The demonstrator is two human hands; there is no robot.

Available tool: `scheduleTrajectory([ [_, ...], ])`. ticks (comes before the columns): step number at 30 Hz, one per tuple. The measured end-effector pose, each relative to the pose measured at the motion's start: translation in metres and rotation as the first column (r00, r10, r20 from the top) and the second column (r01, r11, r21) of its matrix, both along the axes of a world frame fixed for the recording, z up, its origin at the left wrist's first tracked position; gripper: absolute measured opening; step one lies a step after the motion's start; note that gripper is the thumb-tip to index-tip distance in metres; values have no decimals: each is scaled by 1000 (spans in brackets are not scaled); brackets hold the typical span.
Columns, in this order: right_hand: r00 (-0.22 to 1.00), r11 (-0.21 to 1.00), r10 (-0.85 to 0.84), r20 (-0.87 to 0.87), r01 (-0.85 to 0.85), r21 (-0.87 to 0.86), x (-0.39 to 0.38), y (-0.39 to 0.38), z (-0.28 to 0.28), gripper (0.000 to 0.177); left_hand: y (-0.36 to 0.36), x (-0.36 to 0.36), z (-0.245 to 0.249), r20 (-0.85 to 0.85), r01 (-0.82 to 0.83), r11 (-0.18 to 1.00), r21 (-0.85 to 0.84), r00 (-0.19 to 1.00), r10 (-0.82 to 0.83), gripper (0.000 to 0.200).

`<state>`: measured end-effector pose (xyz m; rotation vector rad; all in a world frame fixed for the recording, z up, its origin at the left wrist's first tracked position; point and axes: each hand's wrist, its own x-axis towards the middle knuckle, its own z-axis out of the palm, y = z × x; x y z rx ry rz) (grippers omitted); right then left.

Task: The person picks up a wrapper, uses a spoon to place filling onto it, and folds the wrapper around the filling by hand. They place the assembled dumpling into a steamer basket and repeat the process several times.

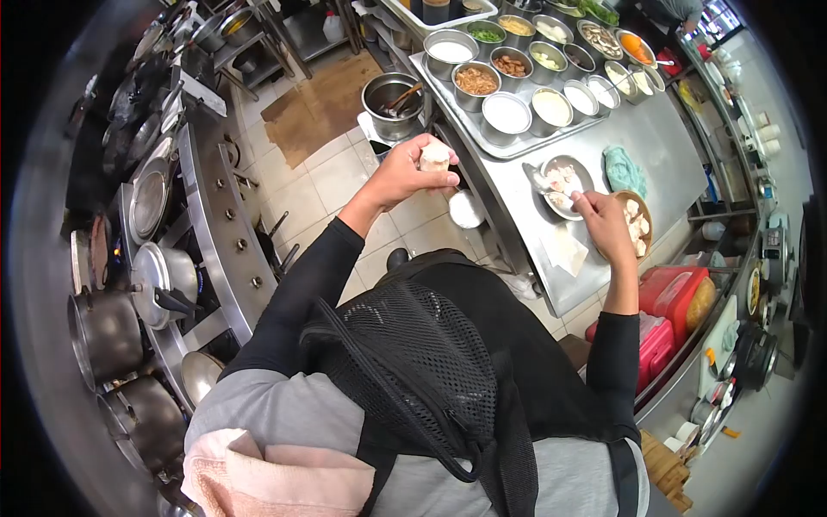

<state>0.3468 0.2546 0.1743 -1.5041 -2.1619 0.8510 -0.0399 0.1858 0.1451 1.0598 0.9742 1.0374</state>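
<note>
My left hand (413,175) is closed round a pale, whitish chunk of food (435,157), held up in front of the steel table's (556,289) near edge. My right hand (607,226) is closed in a pinch at the near rim of a metal bowl (579,212); what sits between its fingertips is too small to make out. Pale shreds (564,179) lie in that bowl, with a utensil leaning in it. Partly behind my right hand stands a brown bowl (648,246) of whitish chunks (636,222). A teal cloth (624,171) lies beside the bowls.
A tray (508,153) holding several metal tubs of ingredients covers the table's far part. Left is a stove (226,233) with a lidded pot (164,284). A pot with utensils (392,103) stands beyond my left hand. Red containers (672,293) sit at right.
</note>
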Motion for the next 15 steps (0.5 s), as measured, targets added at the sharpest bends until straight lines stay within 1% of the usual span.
scheduleTrajectory([
  [1, 1000, 1000, -10, -7, 10, 1, -10, -5, 8, 45, 2, 3, 3, -7, 10, 1000, 1, 1000, -10, 44],
  [3, 998, 999, 24, 53, -27, 43, -29, -11, 32, 42, 6, 15, 8, 53, -108, 987, 123, 993, 102, 37],
  [4, 995, 991, 25, 96, -38, 127, -36, -10, 43, 38, 9, 21, 10, 108, -97, 983, 154, 991, 81, 35],
  [5, 996, 991, 8, 94, -20, 131, -46, -12, 57, 38, 12, 24, 8, 107, -80, 984, 158, 992, 63, 35],
  [7, 992, 903, 130, 5, -120, 413, -67, -17, 83, 33, 16, 29, 3, 100, -56, 988, 142, 994, 42, 32],
  [8, 993, 903, 121, 6, -112, 414, -76, -16, 91, 33, 15, 31, 6, 70, -57, 992, 116, 996, 49, 28],
  [9, 976, 817, 197, 89, -213, 536, -85, -15, 96, 30, 14, 33, 11, 70, -50, 992, 115, 997, 42, 28],
  [10, 948, 704, 259, 182, -315, 637, -89, -11, 98, 28, 13, 35, 16, 18, -15, 991, 136, 1000, 12, 27],
  [11, 949, 703, 258, 184, -315, 637, -90, -5, 97, 28, 11, 36, 21, -33, 19, 987, 157, 999, -14, 26],
  [12, 925, 686, 302, 230, -379, 621, -91, 3, 95, 27, 9, 37, 25, -72, 27, 982, 189, 997, -13, 26],
  [13, 895, 664, 350, 276, -444, 602, -93, 8, 95, 26, 7, 36, 22, -70, 19, 982, 190, 998, -6, 26],
  [14, 894, 693, 327, 305, -446, 566, -87, 13, 102, 28, 7, 32, 16, -144, 27, 973, 229, 990, 7, 25],
  [15, 886, 760, 258, 386, -433, 485, -83, 18, 113, 29, 8, 30, 12, -216, 35, 963, 265, 976, 24, 25],
])
